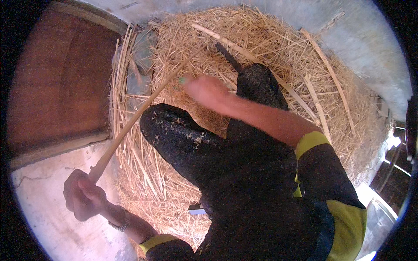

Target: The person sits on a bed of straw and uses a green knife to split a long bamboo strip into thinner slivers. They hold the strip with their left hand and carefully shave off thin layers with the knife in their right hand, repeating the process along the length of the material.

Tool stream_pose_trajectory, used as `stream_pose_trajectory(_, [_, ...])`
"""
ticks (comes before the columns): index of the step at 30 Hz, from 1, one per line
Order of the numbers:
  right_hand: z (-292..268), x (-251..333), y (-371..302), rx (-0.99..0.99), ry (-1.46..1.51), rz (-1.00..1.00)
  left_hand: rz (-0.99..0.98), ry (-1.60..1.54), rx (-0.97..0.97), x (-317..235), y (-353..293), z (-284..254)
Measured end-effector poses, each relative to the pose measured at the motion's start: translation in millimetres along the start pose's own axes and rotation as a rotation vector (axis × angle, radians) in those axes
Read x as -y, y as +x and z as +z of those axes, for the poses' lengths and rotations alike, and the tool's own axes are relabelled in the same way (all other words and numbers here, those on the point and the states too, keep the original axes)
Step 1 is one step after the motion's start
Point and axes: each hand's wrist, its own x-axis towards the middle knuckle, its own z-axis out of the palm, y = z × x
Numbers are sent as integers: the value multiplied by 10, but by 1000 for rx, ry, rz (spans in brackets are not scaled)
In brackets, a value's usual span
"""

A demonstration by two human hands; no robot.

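From my end of the feed, the left hand (85,195) is closed in a fist around the thick near end of a wooden stick (130,122), low on the left beside the whitewashed wall. The stick slants away to the far middle, passing the left knee (167,124) and thinning as it goes. I take the grip at the butt as a way to steer the whole length from one end; whether the knee also props it, I cannot tell.

The right hand (207,91) is just beside the stick's far half, probably there because the thin end would sway if left to the other fist alone. It is too blurred for me to say whether its fingers are spread or pinching anything (a speck of green shows at the fingertips, and I can't make out what it is).

A dark flat bar (228,56) juts out beyond the right knee (260,85); its near end is hidden, so I can't judge what holds it. Around them lies straw (261,30), with a pale wood strip (329,74) at the far right, perhaps laid aside to leave working room.
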Motion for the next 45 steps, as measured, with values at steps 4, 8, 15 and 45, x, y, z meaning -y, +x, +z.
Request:
stream_pose_trajectory(4, [-63, -235, -45, -13, 23, 79, 231, -148, 46, -81, 79, 172])
stream_pose_trajectory(8, [-420, 325, -282, 44, 93, 18, 337, -157, -28, -183, 225, 277])
stream_pose_trajectory(15, [-272, 66, -181, -233, 62, -121, 380, -228, 291, -323, 275, 48])
stream_pose_trajectory(45, [15, 83, 39, -133, 164, 79, 56, 114, 25, -91, 182, 130])
